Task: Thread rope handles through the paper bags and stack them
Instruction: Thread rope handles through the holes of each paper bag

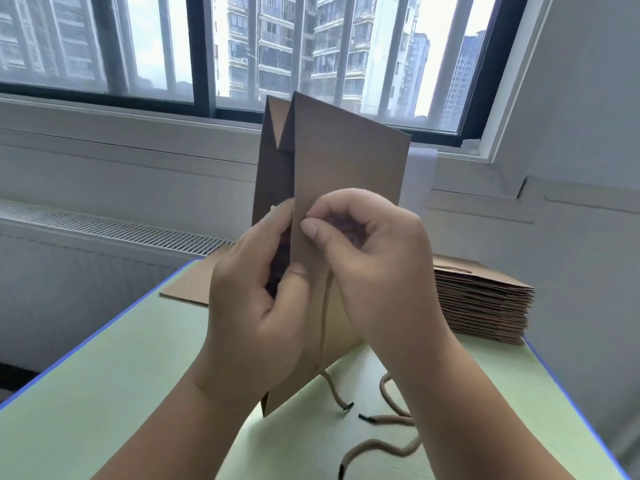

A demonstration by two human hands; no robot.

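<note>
Paper bag stands on end between both hands, its long axis rising off the counter. The left hand grips its near edge, thumb on the panel. The right hand pinches the rope, which runs down to a hole low on the bag. The stack lies to the right.

A pale green tabletop with a blue edge strip is carrying everything here. Toward its far right corner, a tall stack of flat-folded brown paper bags is sitting squarely, its edges roughly aligned. At the far left, a single flat brown paper sheet is lying partly over the table's far edge. Nearer the front, on the right half, loose beige rope cords with black tips are curling across the green surface, well apart from the stack.
</note>
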